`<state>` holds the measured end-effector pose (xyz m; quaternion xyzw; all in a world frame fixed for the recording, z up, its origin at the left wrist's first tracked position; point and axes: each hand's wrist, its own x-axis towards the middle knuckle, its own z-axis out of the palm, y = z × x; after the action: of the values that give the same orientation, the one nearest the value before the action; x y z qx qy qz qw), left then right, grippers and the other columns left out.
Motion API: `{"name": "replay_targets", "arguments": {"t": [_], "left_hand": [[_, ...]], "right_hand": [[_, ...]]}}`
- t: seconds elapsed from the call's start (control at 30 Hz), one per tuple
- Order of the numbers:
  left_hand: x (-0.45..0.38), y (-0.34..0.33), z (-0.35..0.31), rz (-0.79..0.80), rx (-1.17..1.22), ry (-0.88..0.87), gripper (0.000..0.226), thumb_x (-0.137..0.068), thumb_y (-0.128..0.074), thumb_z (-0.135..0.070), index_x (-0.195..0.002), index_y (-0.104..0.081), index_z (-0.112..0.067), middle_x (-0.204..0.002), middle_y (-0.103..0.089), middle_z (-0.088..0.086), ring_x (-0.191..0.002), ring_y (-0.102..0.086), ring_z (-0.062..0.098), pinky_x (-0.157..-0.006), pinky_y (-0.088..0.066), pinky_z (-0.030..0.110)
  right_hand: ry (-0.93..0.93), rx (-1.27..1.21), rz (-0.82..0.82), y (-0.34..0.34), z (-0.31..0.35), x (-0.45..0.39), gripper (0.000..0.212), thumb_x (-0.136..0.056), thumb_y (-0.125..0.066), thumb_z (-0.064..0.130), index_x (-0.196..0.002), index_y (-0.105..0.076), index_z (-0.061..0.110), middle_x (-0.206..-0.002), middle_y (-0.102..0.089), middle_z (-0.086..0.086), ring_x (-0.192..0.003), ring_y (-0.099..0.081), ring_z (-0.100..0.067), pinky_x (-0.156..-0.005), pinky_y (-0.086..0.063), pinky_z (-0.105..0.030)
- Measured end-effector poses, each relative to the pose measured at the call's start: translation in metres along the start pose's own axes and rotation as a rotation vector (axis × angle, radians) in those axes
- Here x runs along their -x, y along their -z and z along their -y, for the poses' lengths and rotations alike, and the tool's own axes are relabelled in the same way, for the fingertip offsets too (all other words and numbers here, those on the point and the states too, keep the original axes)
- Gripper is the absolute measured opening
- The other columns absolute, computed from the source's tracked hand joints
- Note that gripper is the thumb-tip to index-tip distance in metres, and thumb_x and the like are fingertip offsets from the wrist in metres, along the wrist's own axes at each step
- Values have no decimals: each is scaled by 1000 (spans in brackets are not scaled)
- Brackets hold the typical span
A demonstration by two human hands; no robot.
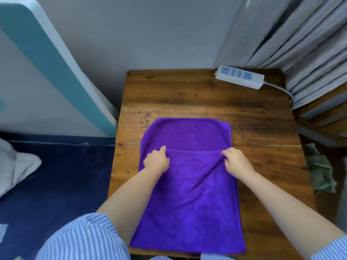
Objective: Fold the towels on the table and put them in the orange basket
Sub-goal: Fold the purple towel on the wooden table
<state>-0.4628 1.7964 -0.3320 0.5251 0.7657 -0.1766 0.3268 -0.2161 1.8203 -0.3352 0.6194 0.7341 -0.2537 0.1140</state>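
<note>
The wooden table carries the purple towel, its long axis running straight away from the person. The near half is doubled forward, its edge lying crosswise between the hands. Left hand and right hand each pinch a corner of that edge, fingers curled; the far end lies directly ahead, equally near both. No orange basket is visible.

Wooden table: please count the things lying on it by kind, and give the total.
Purple towel, gripped by left hand and right hand: 1
White power strip: 1
Total on the wooden table: 2
The orange basket is not in view.
</note>
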Motion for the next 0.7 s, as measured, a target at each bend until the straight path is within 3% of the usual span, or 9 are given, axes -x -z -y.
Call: {"name": "replay_targets", "arguments": {"t": [0.13,0.23,0.3,0.37,0.43,0.5,0.6,0.7], "left_hand": [[-15,-5,-13,-37,8,118,40,-94,-42,-36,-125,-52,-12,-130,-49,11,-120,-47,28,-91,-45,37],[-23,-1,-8,-58,92,164,29,-92,-47,-23,-112,-59,-7,-119,-58,10,-112,-55,28,-85,-47,34],[-24,7,1,-49,182,95,10,-86,-50,-11,-81,-59,-10,-91,-61,9,-95,-58,30,-71,-46,31],[-25,16,12,-1,345,-14,32,-78,-52,-1,-54,-34,-15,-60,-41,4,-64,-45,26,-51,-34,26],[-22,33,22,91,585,-70,41,-74,-49,7,-51,-24,-16,-52,-26,0,-51,-26,17,-42,-20,21],[-19,54,30,229,763,-104,40,-73,-40,14,-52,-25,-17,-52,-24,0,-50,-20,14,-43,-14,21],[-20,87,37,382,885,-164,36,-69,-37,16,-54,-31,-16,-54,-29,1,-50,-27,12,-48,-17,24],[-31,114,36,343,872,-174,38,-75,-34,20,-56,-37,-14,-58,-36,3,-54,-35,13,-48,-27,22]], "right_hand": [[33,69,39,-2,-4,-17,44,-91,-40,6,-134,-41,11,-134,-44,-7,-126,-37,-25,-104,-36,-33],[-35,96,86,1,-4,-28,43,-88,-43,6,-131,-44,11,-128,-51,-9,-120,-44,-27,-98,-40,-35],[-43,66,141,7,-5,-34,36,-86,-46,6,-121,-53,8,-122,-57,-12,-117,-49,-29,-96,-42,-33],[6,23,233,18,-5,-37,27,-86,-51,10,-110,-62,6,-114,-61,-12,-109,-54,-26,-90,-42,-28],[49,-112,343,33,-5,-35,17,-85,-55,9,-96,-67,6,-98,-65,-10,-88,-59,-20,-73,-45,-18],[24,-365,471,54,-2,-29,14,-84,-55,3,-79,-67,8,-84,-62,-8,-67,-55,-11,-50,-43,-8],[25,-682,587,86,1,-26,29,-85,-52,-5,-67,-65,12,-74,-62,-3,-64,-56,-8,-52,-47,-11],[-17,-892,507,108,-1,-37,32,-86,-50,-8,-66,-65,12,-66,-61,0,-58,-60,-5,-54,-49,-16]]}}
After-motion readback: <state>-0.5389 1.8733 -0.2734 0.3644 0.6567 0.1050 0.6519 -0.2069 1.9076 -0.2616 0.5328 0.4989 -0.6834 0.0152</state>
